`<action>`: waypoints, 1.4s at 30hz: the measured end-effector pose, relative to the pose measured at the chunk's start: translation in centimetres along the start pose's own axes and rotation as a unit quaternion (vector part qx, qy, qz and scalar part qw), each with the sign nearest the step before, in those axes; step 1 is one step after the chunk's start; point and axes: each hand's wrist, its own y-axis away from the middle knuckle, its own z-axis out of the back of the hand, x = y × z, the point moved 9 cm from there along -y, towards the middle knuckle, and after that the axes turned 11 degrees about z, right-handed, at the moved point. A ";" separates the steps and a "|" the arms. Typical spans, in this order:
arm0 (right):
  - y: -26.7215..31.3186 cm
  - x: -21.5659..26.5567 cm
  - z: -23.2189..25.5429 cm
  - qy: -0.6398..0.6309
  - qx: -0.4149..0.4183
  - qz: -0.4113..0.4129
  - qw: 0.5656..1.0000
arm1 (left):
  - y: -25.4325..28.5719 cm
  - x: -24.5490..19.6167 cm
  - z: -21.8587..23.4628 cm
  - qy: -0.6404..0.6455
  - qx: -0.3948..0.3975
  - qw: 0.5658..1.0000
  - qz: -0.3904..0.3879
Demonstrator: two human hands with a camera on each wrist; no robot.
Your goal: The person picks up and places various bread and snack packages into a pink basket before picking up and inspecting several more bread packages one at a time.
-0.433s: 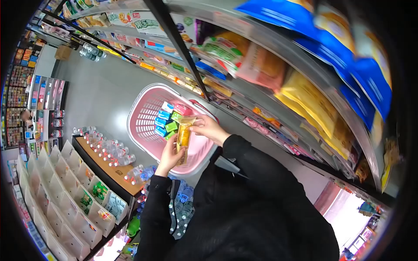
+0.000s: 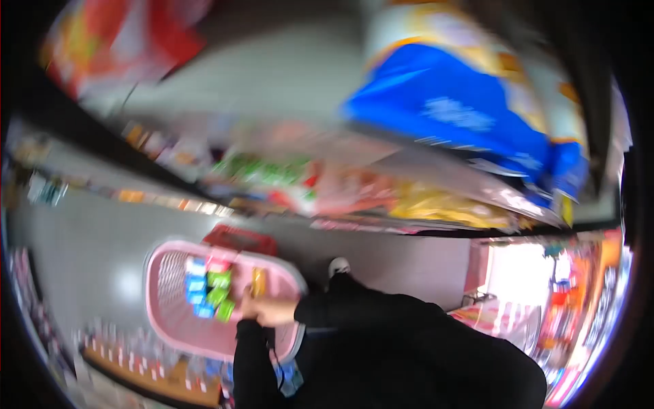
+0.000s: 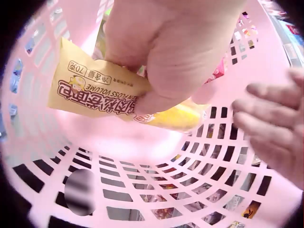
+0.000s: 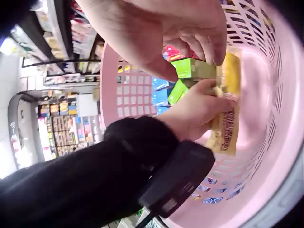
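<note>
My left hand (image 3: pixel 175 52) pinches a bread roll in a yellow wrapper (image 3: pixel 95 90), printed with dark lettering, inside the pink basket (image 3: pixel 123 137). The wrapper spans the basket's inside, its bottom below. My right hand (image 4: pixel 166 33) is beside it, fingers loosely bent, with nothing in them; in the right wrist view its fingertips come close to the wrapper's upper end. Green boxes (image 4: pixel 187 69) and blue boxes (image 4: pixel 161 96) lie in the basket behind the left hand, along with a red-pink pack (image 4: pixel 175 52).
Shelves of snacks run along the far side, with a large blue bag (image 2: pixel 449 102) near my head. A red basket (image 2: pixel 238 240) stands just beyond the pink one. Bottles stand on a wooden ledge (image 2: pixel 184 382) at the near left. A shoe (image 2: pixel 338 266) shows on the floor.
The view has swung, so the basket appears lower and further left. The bread roll has gone lower into the basket in my left hand; my right hand has let go of its upper end.
</note>
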 end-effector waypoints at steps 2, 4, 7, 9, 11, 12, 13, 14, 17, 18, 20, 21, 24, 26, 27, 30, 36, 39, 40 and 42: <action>2.1 7.5 5.5 -0.034 -0.050 0.017 0.998 | -0.8 -0.9 -1.6 -0.148 -0.079 0.984 -0.058; 5.8 9.5 7.9 0.122 0.065 -0.072 0.988 | 1.3 -4.0 -2.2 -0.335 -0.326 0.850 -0.242; 11.4 14.2 12.5 0.111 -0.019 -0.062 0.992 | -1.2 -3.7 1.6 -0.432 -0.331 0.816 -0.194; 15.3 17.2 15.3 0.119 -0.038 -0.089 0.988 | 0.2 -5.0 0.1 -0.484 -0.333 0.786 -0.195; 19.1 20.8 17.9 0.171 -0.091 -0.060 0.979 | 2.2 -6.6 -0.7 -0.593 -0.403 0.681 -0.147; 21.0 23.4 19.2 0.182 -0.096 -0.089 0.974 | 3.3 -8.2 -2.0 -0.600 -0.405 0.671 -0.160; 23.3 24.8 20.1 0.188 -0.113 -0.096 0.971 | 4.1 -9.6 -4.6 -0.623 -0.335 0.671 -0.224; 25.5 27.2 21.2 0.178 -0.125 -0.131 0.967 | 7.0 -10.8 -10.2 -0.640 -0.262 0.664 -0.283; 33.5 33.3 25.2 0.197 -0.275 -0.077 0.938 | 15.1 -11.5 -24.2 -0.648 -0.196 0.689 -0.256; 36.8 34.9 26.8 0.195 -0.342 -0.104 0.913 | 18.0 -10.5 -31.5 -0.702 -0.141 0.641 -0.277; 43.2 39.0 29.7 0.285 -0.479 -0.048 0.829 | 22.5 -6.3 -44.5 -0.665 0.020 0.711 -0.227; 46.1 40.9 30.7 0.291 -0.528 -0.047 0.797 | 24.4 -3.8 -50.2 -0.664 0.091 0.707 -0.226; 55.1 42.8 34.7 0.341 -0.656 0.025 0.673 | 28.7 4.2 -65.9 -0.710 0.303 0.568 -0.286; 59.9 44.1 37.5 0.411 -0.696 0.013 0.589 | 29.1 9.1 -73.3 -0.700 0.368 0.538 -0.293; 61.8 44.3 39.0 0.425 -0.706 -0.008 0.565 | 28.4 11.0 -76.7 -0.679 0.400 0.527 -0.318; 65.0 43.3 44.1 0.408 -0.706 -0.011 0.579 | 24.5 13.6 -85.7 -0.680 0.291 0.485 -0.466; 65.2 42.0 49.4 0.368 -0.643 -0.013 0.672 | 14.9 11.6 -93.7 -0.652 0.089 0.534 -0.531; 66.1 41.5 50.5 0.358 -0.659 -0.010 0.662 | 12.4 12.2 -94.8 -0.618 0.233 0.603 -0.448; 66.5 41.3 50.7 0.352 -0.668 -0.035 0.654 | 12.1 12.1 -94.8 -0.616 0.227 0.606 -0.449; 65.6 41.6 50.5 0.308 -0.668 0.011 0.677 | 14.1 11.9 -94.8 -0.585 0.236 0.633 -0.449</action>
